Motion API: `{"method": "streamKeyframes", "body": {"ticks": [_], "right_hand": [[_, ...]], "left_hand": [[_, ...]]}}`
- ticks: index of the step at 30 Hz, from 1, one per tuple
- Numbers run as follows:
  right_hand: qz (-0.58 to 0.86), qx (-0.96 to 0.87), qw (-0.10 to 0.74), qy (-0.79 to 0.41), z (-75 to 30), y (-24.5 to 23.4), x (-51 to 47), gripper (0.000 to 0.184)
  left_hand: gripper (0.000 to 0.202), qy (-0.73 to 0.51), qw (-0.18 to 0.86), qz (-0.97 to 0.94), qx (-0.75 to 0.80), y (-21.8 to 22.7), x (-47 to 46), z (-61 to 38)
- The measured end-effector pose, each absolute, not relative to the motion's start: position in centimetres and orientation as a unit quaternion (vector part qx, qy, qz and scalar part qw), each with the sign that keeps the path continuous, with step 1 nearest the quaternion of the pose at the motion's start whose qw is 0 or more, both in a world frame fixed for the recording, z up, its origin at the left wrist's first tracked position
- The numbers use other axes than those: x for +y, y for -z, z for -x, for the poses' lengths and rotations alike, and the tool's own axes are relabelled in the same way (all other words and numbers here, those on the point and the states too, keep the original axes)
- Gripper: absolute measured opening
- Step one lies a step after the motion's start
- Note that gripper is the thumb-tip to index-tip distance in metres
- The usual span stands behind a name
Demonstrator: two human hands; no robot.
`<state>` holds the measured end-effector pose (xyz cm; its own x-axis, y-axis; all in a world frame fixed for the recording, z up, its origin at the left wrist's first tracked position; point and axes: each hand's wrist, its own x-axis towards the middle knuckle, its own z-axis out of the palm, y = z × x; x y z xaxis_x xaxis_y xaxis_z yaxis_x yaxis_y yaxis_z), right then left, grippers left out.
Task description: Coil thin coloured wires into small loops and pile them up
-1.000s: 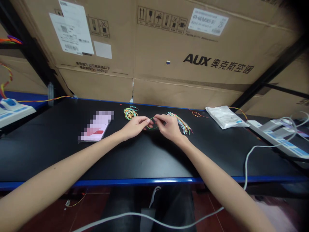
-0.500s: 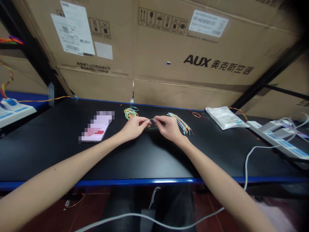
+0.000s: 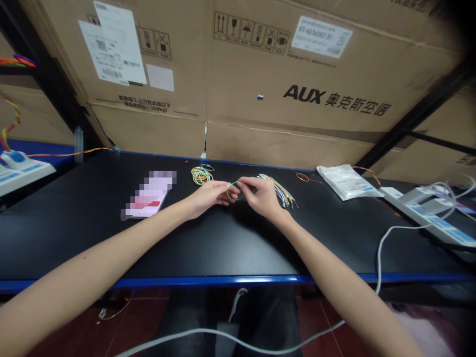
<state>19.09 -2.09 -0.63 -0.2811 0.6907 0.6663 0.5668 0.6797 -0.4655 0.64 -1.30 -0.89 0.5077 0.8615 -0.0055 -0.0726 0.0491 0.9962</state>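
A thin green wire [image 3: 228, 192], bent into a small loop, is held up over the black tabletop [image 3: 230, 248]. My right hand [image 3: 261, 196] pinches it between thumb and forefinger. On the other side, the thumb and fingers of my left hand [image 3: 208, 195] are around the loop, its fingers more spread but still touching the wire. Behind my left hand lies a pile of coiled wires [image 3: 201, 173] in yellow, green and other colours. A bundle of straight coloured wires [image 3: 284, 192] rests just beyond my right hand, which hides part of it.
A phone [image 3: 150, 196], partly pixelated, lies left of my hands. To the right are a red-orange wire loop [image 3: 302, 176], a white plastic bag [image 3: 345, 181] and a power strip [image 3: 431, 215] with a white cable [image 3: 378, 253]. A large cardboard box [image 3: 241, 74] stands behind the table.
The green wire, a short stretch between my fingertips before, now shows as a rounder loop. My left fingers have spread and shifted slightly; my right hand stays nearly in place.
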Motion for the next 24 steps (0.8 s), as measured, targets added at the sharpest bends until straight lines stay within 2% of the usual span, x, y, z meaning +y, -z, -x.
{"method": "streamKeyframes", "body": {"ticks": [4, 7, 9, 13, 15, 16, 18, 22, 24], "right_hand": [[0.385, -0.796, 0.462, -0.065, -19.11, 0.64, -1.99, 0.021], [0.385, -0.797, 0.459, -0.069, -19.13, 0.69, -1.93, 0.020], [0.385, -0.800, 0.453, -0.078, -19.12, 0.76, -1.93, 0.020], [0.381, -0.800, 0.449, -0.112, -18.93, 0.71, -2.18, 0.021], [0.381, -0.795, 0.457, -0.119, -18.82, 0.53, -2.37, 0.022], [0.381, -0.793, 0.460, -0.118, -18.79, 0.43, -2.45, 0.022], [0.381, -0.795, 0.460, -0.109, -18.79, 0.25, -2.52, 0.023], [0.388, -0.802, 0.446, -0.086, -18.97, 0.21, -2.40, 0.026], [0.389, -0.806, 0.439, -0.084, -19.04, 0.30, -2.34, 0.026]], "left_hand": [[0.023, -0.340, 0.696, -0.551, 0.312, 0.95, -1.30, -0.42], [0.020, -0.362, 0.626, -0.606, 0.332, 0.93, -1.24, -0.45], [0.022, -0.372, 0.491, -0.702, 0.357, 0.91, -1.31, -0.41], [0.027, -0.394, 0.114, -0.841, 0.352, 0.96, -1.83, -0.17], [0.026, -0.411, 0.036, -0.843, 0.346, 0.99, -2.10, -0.17], [0.026, -0.416, 0.042, -0.839, 0.349, 0.98, -2.18, -0.24], [0.025, -0.422, 0.144, -0.821, 0.358, 0.92, -2.24, -0.49], [0.028, -0.415, 0.530, -0.664, 0.325, 0.71, -2.06, -1.02], [0.028, -0.400, 0.657, -0.566, 0.296, 0.61, -2.01, -1.07]]}}
